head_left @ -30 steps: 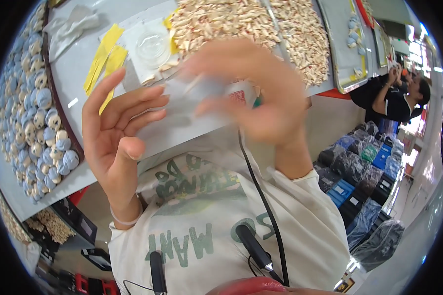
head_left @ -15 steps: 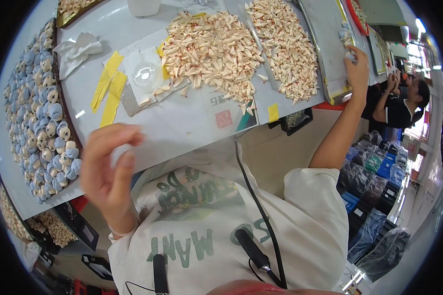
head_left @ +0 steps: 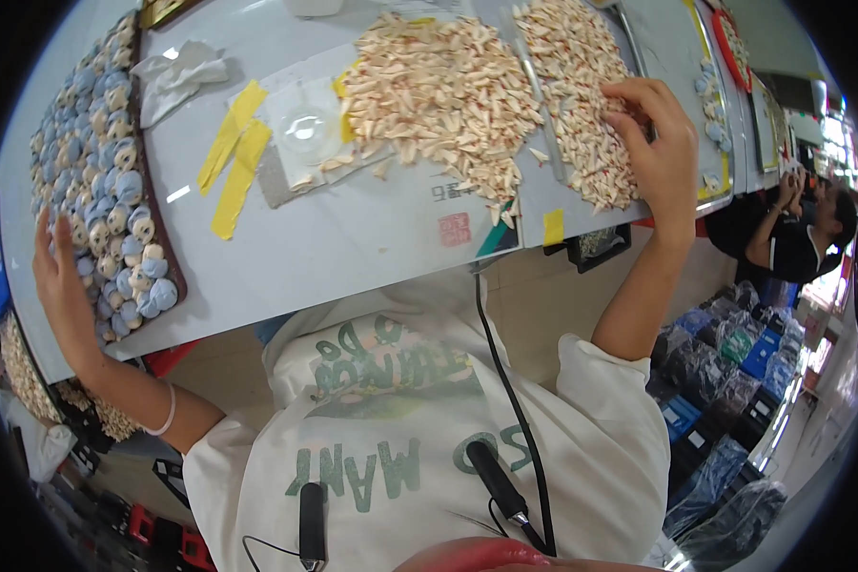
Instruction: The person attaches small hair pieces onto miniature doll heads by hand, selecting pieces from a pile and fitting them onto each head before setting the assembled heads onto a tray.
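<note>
At the left of the table, a brown-edged tray (head_left: 153,214) is filled with small blue-and-cream doll-head-like pieces (head_left: 114,181). My left hand (head_left: 64,291) rests over its outer side among these pieces, fingers stretched and apart; I see nothing held. On the right, my right hand (head_left: 665,143) hangs over a tray of cream, pointed pieces with reddish tips (head_left: 577,105). Its thumb and index finger are apart, with nothing visible between them. A larger heap of the same pointed pieces (head_left: 439,95) lies at the middle of the table.
A clear round dish (head_left: 312,127), yellow tape strips (head_left: 238,181) and a crumpled white tissue (head_left: 178,76) lie between tray and heap. Farther right, blue-and-cream pieces (head_left: 711,105) stand in a row. Wrapped bins (head_left: 715,362) fill the floor; another person (head_left: 801,229) works beyond.
My right hand has come left from the row of blue-and-cream pieces, where it pinched one, to the pointed pieces. My left hand has moved left onto the doll-head tray. The view has shifted slightly.
</note>
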Demonstrator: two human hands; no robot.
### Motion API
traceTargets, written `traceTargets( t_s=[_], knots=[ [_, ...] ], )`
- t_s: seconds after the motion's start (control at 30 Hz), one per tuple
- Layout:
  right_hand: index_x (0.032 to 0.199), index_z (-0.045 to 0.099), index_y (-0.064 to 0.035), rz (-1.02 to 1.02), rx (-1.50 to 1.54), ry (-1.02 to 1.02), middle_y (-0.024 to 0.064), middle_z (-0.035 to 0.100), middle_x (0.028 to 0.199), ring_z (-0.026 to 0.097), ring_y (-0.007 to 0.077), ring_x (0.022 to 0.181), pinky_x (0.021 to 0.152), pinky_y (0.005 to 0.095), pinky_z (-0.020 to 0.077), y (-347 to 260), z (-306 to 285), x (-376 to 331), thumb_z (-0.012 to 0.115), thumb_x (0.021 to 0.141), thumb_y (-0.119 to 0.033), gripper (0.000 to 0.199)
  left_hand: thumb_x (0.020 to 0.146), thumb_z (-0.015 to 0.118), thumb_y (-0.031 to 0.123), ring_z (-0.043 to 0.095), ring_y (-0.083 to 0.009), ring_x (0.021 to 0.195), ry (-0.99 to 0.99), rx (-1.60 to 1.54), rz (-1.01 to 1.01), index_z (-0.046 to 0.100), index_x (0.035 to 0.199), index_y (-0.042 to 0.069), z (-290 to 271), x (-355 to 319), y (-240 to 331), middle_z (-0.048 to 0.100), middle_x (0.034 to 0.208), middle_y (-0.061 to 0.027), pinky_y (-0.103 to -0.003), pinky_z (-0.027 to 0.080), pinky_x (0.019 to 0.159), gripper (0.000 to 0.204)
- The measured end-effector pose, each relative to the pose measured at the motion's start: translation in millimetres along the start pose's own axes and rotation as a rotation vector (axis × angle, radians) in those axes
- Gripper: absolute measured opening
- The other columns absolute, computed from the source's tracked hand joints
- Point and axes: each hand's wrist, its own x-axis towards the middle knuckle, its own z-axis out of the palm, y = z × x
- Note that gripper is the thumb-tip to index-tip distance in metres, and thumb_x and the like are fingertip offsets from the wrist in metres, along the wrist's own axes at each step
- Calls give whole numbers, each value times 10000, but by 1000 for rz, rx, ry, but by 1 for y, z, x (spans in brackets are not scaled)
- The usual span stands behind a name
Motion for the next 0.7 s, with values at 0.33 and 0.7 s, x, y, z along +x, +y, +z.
traceTargets(
  t_s=[0.33, 0.7],
  knots=[
    [796, 600, 26, -88, -177, 211, 96, 603, 788, 575, 182, 739, 695, 259, 435, 7, 3, -7, 580, 702, 41, 97, 879, 438, 264, 432, -266, 1079, 84, -22, 181, 510, 1127, 97, 5, -47, 25, 492, 1127, -119, -339, 333, 892, 308],
    [832, 610, 17, 63, -82, 354, 50, 610, 818, 544, 121, 723, 688, 239, 422, 0, 10, -2, 587, 758, -40, 96, 801, 570, 242, 526, -214, 833, 313, 67, 294, 573, 1033, 104, 7, -18, 4, 569, 950, -74, -307, 412, 737, 270]
  ],
)
